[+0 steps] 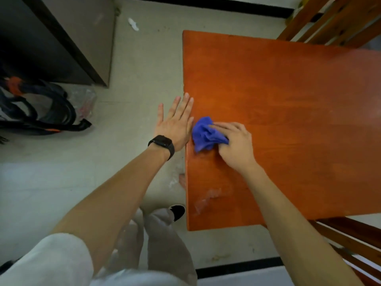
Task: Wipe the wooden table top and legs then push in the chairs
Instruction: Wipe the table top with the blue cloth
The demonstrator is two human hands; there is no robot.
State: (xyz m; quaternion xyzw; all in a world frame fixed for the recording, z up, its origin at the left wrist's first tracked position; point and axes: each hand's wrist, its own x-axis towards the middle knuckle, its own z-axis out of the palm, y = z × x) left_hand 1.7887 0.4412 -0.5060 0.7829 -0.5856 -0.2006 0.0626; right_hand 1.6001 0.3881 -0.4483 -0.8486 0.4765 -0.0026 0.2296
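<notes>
The orange-brown wooden table top (pixel 288 112) fills the right half of the view. On it, near the left edge, my right hand (pixel 237 147) grips a crumpled blue cloth (pixel 205 134) and holds it against the wood. My left hand (pixel 177 122), with a black watch on the wrist, lies flat with straight fingers along the table's left edge, beside the cloth. A pale smear (pixel 208 200) shows on the wood near the front left corner. One wooden chair (pixel 334 19) stands at the far side and another wooden chair (pixel 356 244) at the near right.
A dark cabinet (pixel 51 38) stands at the upper left, with a dark backpack (pixel 41 108) and a plastic bag on the floor below it. A white scrap (pixel 133 24) lies on the pale floor. My legs and a black shoe (pixel 177 211) are near the table's front corner.
</notes>
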